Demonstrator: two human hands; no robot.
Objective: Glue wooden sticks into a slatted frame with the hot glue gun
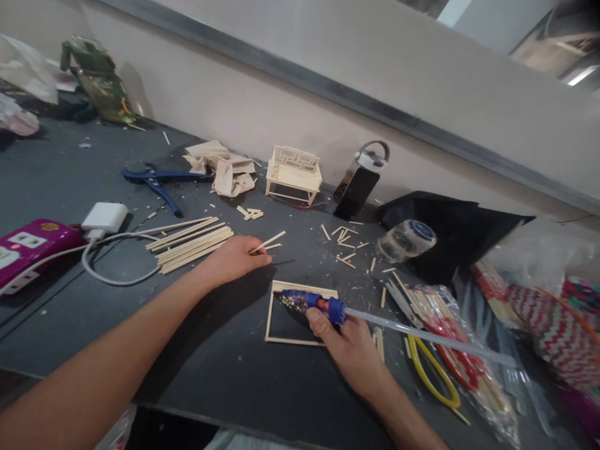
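Note:
My left hand [240, 257] pinches a thin wooden stick [275, 239] between thumb and fingertips, with the end of another stick showing just below it. Wrapped around a blue hot glue gun [300, 300] is my right hand [356, 351]; a long clear glue stick [431, 337] sticks out of its back end. The gun's dark nozzle lies over the upper left corner of a rectangular stick frame [268, 320] on the table. My right hand covers the frame's lower right part. Beside my left wrist lies a row of long wooden sticks [192, 247].
Behind stand a miniature wooden bench [294, 175] and a bottle [359, 178]. Blue cutters [157, 181], a purple power strip [40, 250] and a white charger [104, 217] lie left. Right are a jar [407, 240], yellow-handled scissors [434, 375] and bagged sticks [450, 319]. Cut stick pieces [344, 237] are scattered.

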